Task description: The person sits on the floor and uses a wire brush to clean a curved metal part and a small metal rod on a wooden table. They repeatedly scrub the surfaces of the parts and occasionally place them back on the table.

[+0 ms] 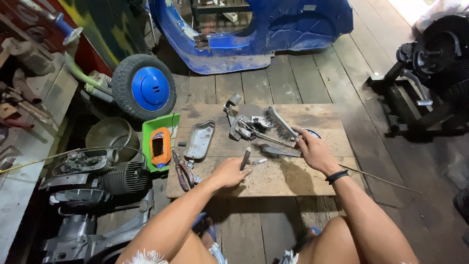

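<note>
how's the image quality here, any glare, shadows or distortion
Head view: sharp over the wooden board, with a soft shadow beside the right hand; floor planks bow outward from wide-angle distortion; top right corner blown out by glare; left side dim.

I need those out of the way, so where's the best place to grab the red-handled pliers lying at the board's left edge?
Grip the red-handled pliers by the two handles, which point toward the person at the wooden board's near left edge. Come from the near left side: the left hand rests just to their right, and the grey metal tray crowds the jaw end, so the handles are probably the freest part.
</note>
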